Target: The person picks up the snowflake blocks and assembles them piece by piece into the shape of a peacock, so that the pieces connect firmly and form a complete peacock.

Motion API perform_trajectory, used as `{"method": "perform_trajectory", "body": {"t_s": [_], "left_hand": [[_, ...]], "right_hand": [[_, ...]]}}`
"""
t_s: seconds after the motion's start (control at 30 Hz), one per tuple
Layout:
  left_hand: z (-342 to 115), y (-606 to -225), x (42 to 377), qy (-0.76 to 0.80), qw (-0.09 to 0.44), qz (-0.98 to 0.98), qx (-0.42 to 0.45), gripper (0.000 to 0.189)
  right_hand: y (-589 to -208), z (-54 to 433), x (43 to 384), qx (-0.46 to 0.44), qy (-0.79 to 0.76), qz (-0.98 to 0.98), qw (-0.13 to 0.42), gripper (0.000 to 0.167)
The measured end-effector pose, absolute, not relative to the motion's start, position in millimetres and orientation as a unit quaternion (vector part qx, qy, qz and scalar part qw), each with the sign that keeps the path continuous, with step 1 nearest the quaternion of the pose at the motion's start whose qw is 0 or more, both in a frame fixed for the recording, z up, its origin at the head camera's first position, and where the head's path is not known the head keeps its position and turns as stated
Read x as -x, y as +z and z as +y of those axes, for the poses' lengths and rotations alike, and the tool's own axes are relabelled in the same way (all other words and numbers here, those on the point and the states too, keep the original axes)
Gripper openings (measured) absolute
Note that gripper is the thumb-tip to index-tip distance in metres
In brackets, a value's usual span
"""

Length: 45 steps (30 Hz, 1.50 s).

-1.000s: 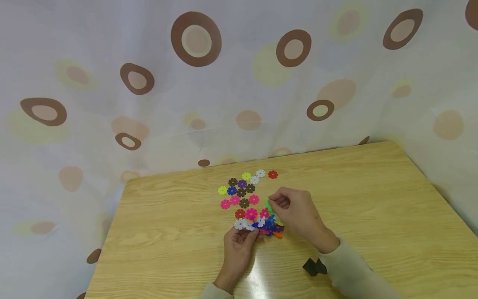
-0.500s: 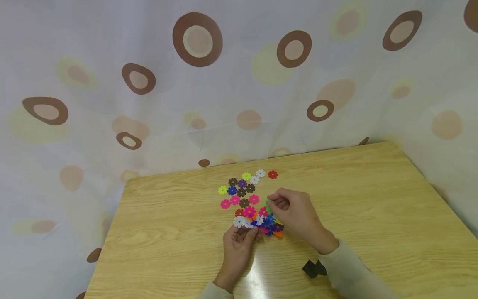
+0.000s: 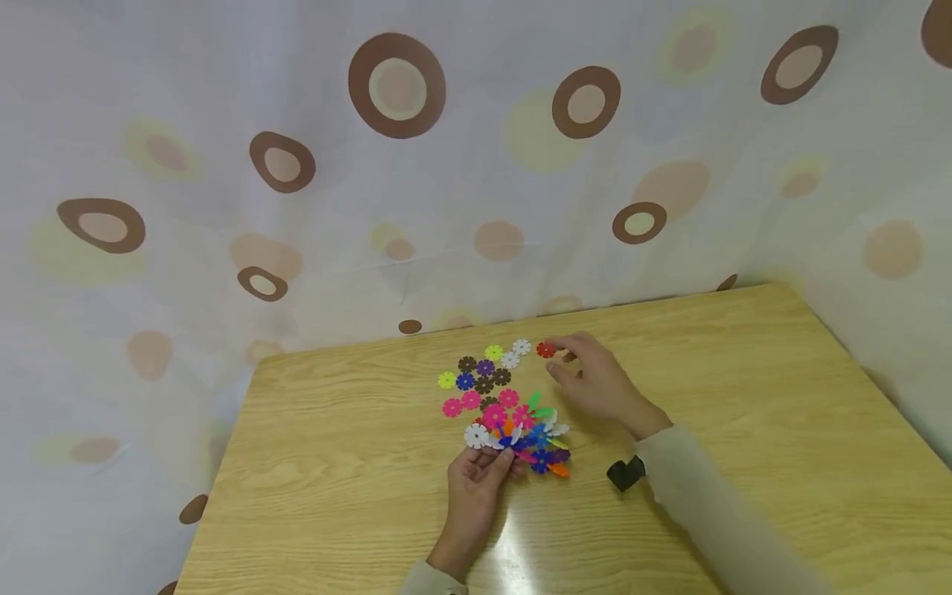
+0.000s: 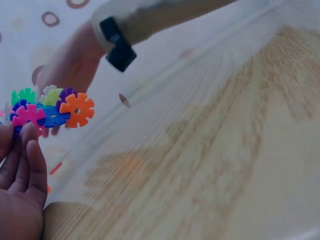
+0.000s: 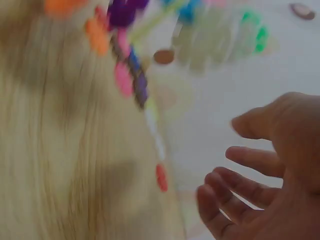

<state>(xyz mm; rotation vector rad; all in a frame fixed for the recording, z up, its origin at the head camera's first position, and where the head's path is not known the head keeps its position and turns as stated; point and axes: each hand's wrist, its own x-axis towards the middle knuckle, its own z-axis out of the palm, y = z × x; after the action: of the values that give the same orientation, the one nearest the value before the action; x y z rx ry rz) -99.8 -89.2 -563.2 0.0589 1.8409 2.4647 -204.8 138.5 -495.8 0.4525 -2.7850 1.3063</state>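
Note:
My left hand [image 3: 474,494] grips a cluster of interlocked, notched plastic flower discs [image 3: 540,459], pinching it between thumb and fingers. The left wrist view shows an orange disc [image 4: 77,110] at the cluster's end and a pink disc [image 4: 28,115] right by the fingertips. My right hand [image 3: 598,378] is at the far side of the loose discs, its fingertips right at a lone red disc [image 3: 545,349]. In the right wrist view that hand's fingers [image 5: 250,187] are spread, with nothing between them and the thumb.
Loose flower discs in pink, brown, yellow, blue, purple and white lie on the wooden table [image 3: 335,463] behind the cluster, among them a yellow disc [image 3: 446,380]. A black block-shaped device [image 3: 625,473] sits at the right wrist. A patterned curtain [image 3: 476,165] hangs behind the table.
My right hand has left the green discs of the cluster and moved away to the red disc, its fingers parting. My left hand has kept its hold on the cluster, almost in place.

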Motion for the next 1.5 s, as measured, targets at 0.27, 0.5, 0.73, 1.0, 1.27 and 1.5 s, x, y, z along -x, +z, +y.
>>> {"method": "perform_trajectory", "body": {"t_s": [0.27, 0.5, 0.73, 1.0, 1.27, 1.5], "left_hand": [[-92.2, -558.8, 98.7, 0.804, 0.043, 0.593, -0.005, 0.012], [-92.9, -559.6, 99.6, 0.805, 0.051, 0.591, -0.007, 0.009], [-91.9, -559.6, 102.0, 0.804, 0.049, 0.592, -0.02, 0.012], [-90.5, -559.5, 98.9, 0.811, 0.049, 0.583, -0.014, 0.008], [-90.6, -561.7, 98.4, 0.811, 0.056, 0.583, -0.015, 0.009], [-91.9, -560.6, 99.4, 0.806, 0.058, 0.588, -0.018, 0.017]], "right_hand": [[-518.0, 133.0, 246.6, -0.188, 0.293, -0.937, -0.036, 0.055], [-521.5, 124.0, 244.7, -0.151, 0.291, -0.944, -0.022, 0.027], [-513.6, 135.5, 225.6, -0.116, 0.372, -0.916, -0.092, 0.022], [-509.6, 150.2, 205.9, -0.114, 0.395, -0.91, -0.054, 0.016], [-467.6, 147.3, 193.5, -0.106, 0.474, -0.874, -0.017, 0.015], [-435.9, 131.0, 178.9, -0.156, 0.494, -0.855, -0.011, 0.007]]}}
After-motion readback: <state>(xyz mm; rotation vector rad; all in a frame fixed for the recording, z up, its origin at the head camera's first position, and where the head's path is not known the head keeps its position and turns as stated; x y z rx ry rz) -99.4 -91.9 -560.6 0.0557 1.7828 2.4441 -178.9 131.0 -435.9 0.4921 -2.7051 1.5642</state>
